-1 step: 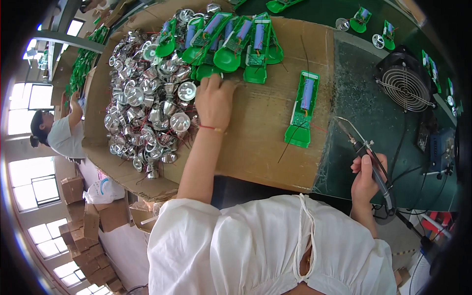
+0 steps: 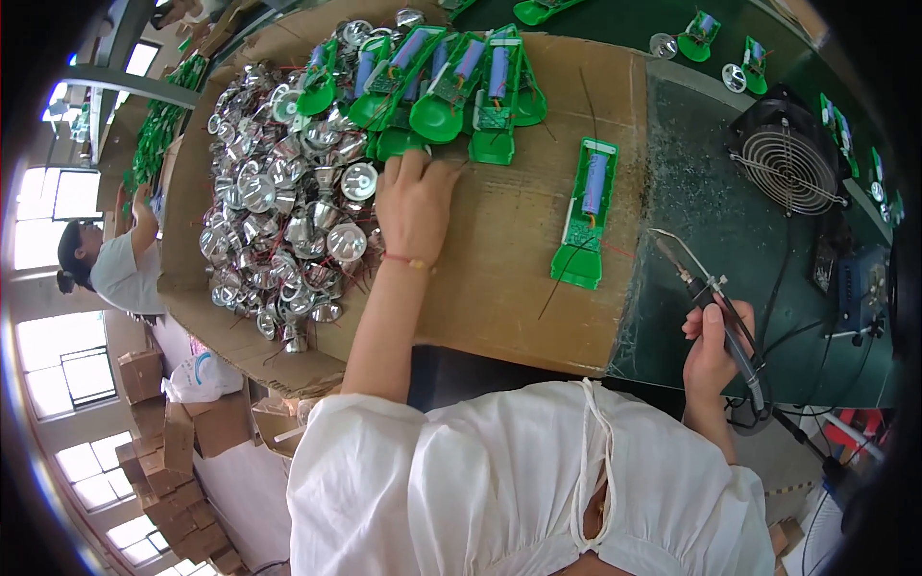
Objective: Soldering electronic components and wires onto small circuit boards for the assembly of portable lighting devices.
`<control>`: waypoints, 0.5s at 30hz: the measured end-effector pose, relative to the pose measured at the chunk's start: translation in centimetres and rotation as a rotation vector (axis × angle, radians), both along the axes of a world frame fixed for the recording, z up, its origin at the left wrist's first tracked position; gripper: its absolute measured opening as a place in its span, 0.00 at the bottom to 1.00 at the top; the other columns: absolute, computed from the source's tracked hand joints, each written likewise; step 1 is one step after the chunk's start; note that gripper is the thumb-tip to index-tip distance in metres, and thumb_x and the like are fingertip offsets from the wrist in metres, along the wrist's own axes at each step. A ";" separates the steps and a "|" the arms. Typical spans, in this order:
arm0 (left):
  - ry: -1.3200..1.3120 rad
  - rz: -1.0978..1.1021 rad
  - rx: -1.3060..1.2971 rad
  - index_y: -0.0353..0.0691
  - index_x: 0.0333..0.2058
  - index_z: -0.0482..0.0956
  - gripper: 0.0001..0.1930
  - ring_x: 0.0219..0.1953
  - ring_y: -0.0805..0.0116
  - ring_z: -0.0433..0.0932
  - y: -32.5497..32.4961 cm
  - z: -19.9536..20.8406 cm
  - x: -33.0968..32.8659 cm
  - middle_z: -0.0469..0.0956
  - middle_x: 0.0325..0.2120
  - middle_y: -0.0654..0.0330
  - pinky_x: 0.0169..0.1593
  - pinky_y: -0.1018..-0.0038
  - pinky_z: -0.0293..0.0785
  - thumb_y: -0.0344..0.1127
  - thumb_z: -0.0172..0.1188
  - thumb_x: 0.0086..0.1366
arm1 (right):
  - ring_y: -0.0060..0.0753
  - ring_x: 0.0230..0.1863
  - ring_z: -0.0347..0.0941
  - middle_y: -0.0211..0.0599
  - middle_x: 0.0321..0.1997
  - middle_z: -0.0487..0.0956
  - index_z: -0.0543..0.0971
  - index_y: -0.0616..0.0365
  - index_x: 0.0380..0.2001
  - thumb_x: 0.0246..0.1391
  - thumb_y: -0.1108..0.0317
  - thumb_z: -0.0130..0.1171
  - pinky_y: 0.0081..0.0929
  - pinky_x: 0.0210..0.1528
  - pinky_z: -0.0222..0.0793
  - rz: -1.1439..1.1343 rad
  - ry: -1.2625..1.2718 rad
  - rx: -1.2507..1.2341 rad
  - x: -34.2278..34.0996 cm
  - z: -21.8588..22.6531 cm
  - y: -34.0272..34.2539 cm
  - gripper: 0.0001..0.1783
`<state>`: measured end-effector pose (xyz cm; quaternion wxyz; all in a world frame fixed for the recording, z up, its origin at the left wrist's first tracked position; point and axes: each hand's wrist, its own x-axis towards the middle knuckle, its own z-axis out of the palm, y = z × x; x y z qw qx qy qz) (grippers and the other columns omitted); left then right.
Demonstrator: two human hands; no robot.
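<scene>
My left hand (image 2: 413, 209) reaches to the edge of a heap of silvery lamp reflectors (image 2: 257, 192). Its fingers curl down beside a green plastic housing (image 2: 400, 144); the fingertips and anything between them are hidden. Several more green housings (image 2: 437, 113), fitted with purple cylindrical batteries and small circuit boards, overlap just beyond that hand. Gripped in my right hand (image 2: 711, 350) is a soldering iron (image 2: 737, 350), with a thin metal tube fixed along it and its tip pointing up and left. One separate green housing (image 2: 578, 259), with loose wires, lies on the cardboard between my hands.
Brown cardboard (image 2: 519, 288) covers part of the green bench (image 2: 687, 154). At the right stand a fan with a round wire guard (image 2: 788, 173) and a blue box-shaped unit (image 2: 861, 288). More housings and reflectors lie along the far side. Another person (image 2: 115, 259) works at the left.
The whole view has shifted slightly left. My left hand keeps nearly the same place by the housings, and my right hand still holds the soldering iron.
</scene>
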<state>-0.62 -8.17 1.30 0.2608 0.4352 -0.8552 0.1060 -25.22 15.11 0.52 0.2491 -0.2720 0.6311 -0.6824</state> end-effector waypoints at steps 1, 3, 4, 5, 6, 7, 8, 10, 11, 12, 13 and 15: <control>0.130 -0.078 0.099 0.42 0.22 0.75 0.03 0.32 0.58 0.71 1.0 0.6 -0.7 0.73 0.26 0.60 0.34 0.68 0.67 0.31 0.61 0.49 | 0.23 0.17 0.69 0.39 0.20 0.73 0.68 0.65 0.32 0.49 0.71 0.54 0.16 0.20 0.65 0.002 -0.005 -0.006 -0.1 0.0 0.3 0.09; 0.251 -0.181 0.321 0.40 0.24 0.76 0.03 0.29 0.57 0.72 3.4 0.7 -1.5 0.76 0.26 0.57 0.34 0.68 0.67 0.30 0.61 0.49 | 0.23 0.19 0.69 0.39 0.21 0.73 0.68 0.65 0.32 0.49 0.72 0.54 0.17 0.22 0.67 0.044 -0.032 -0.027 0.2 0.2 0.7 0.09; 0.362 -0.170 0.507 0.39 0.24 0.76 0.04 0.26 0.56 0.73 5.1 1.2 -2.1 0.76 0.22 0.56 0.32 0.67 0.68 0.30 0.61 0.50 | 0.23 0.20 0.70 0.40 0.22 0.73 0.67 0.65 0.32 0.49 0.72 0.54 0.18 0.23 0.68 0.092 -0.048 -0.056 0.7 0.4 0.6 0.09; 0.363 -0.119 0.653 0.38 0.25 0.76 0.04 0.25 0.56 0.73 6.5 1.8 -2.6 0.76 0.20 0.56 0.32 0.67 0.68 0.30 0.61 0.50 | 0.23 0.22 0.70 0.40 0.23 0.73 0.67 0.65 0.31 0.48 0.74 0.55 0.19 0.25 0.68 0.194 -0.054 -0.051 0.8 0.5 0.5 0.09; 0.365 -0.063 0.799 0.38 0.25 0.77 0.04 0.25 0.56 0.73 7.4 2.0 -3.0 0.75 0.19 0.56 0.32 0.67 0.68 0.30 0.61 0.50 | 0.23 0.20 0.70 0.40 0.24 0.72 0.67 0.64 0.30 0.48 0.72 0.55 0.18 0.23 0.68 0.244 -0.016 -0.035 1.0 0.7 0.2 0.09; 0.389 -0.150 0.651 0.37 0.24 0.78 0.04 0.23 0.60 0.74 7.8 1.6 -3.4 0.75 0.17 0.55 0.30 0.69 0.69 0.31 0.61 0.50 | 0.23 0.19 0.69 0.40 0.24 0.72 0.66 0.64 0.30 0.48 0.71 0.55 0.17 0.21 0.67 0.294 0.022 -0.019 1.3 0.8 -0.2 0.10; 0.390 -0.156 0.663 0.37 0.24 0.78 0.04 0.23 0.60 0.74 8.1 1.5 -4.0 0.75 0.17 0.55 0.30 0.69 0.69 0.31 0.61 0.50 | 0.23 0.20 0.69 0.40 0.24 0.72 0.66 0.64 0.29 0.48 0.70 0.55 0.17 0.21 0.67 0.315 0.040 -0.022 1.4 0.8 -0.6 0.10; 0.614 -0.062 0.989 0.35 0.23 0.78 0.05 0.20 0.64 0.74 8.4 1.4 -5.0 0.75 0.17 0.55 0.26 0.73 0.69 0.31 0.61 0.51 | 0.23 0.20 0.69 0.40 0.23 0.72 0.66 0.64 0.29 0.48 0.71 0.55 0.17 0.21 0.67 0.305 0.043 -0.010 1.7 0.8 -1.2 0.10; 0.614 -0.062 0.996 0.35 0.23 0.78 0.05 0.20 0.64 0.74 8.5 1.1 -5.3 0.75 0.17 0.55 0.26 0.73 0.69 0.31 0.61 0.51 | 0.23 0.20 0.69 0.40 0.23 0.72 0.66 0.64 0.29 0.48 0.71 0.55 0.17 0.22 0.67 0.297 0.047 -0.005 1.7 0.7 -1.3 0.10; 0.602 -0.055 0.984 0.35 0.23 0.78 0.06 0.19 0.66 0.74 8.4 0.9 -5.4 0.76 0.17 0.55 0.25 0.74 0.68 0.31 0.61 0.52 | 0.23 0.20 0.69 0.40 0.23 0.72 0.66 0.64 0.29 0.48 0.71 0.55 0.17 0.22 0.67 0.296 0.045 -0.003 1.7 0.7 -1.3 0.10; 0.591 -0.048 0.972 0.34 0.22 0.78 0.06 0.18 0.68 0.74 8.4 0.8 -5.5 0.76 0.18 0.56 0.24 0.75 0.68 0.31 0.60 0.52 | 0.23 0.20 0.69 0.40 0.22 0.72 0.66 0.64 0.29 0.48 0.71 0.55 0.17 0.22 0.67 0.303 0.059 0.000 1.7 0.7 -1.3 0.09; 0.570 -0.027 0.992 0.34 0.22 0.78 0.06 0.19 0.67 0.74 8.6 0.9 -5.8 0.76 0.17 0.56 0.25 0.75 0.68 0.31 0.60 0.52 | 0.22 0.20 0.69 0.40 0.22 0.72 0.67 0.64 0.29 0.48 0.72 0.55 0.18 0.22 0.67 0.308 0.072 0.006 1.8 0.8 -1.3 0.09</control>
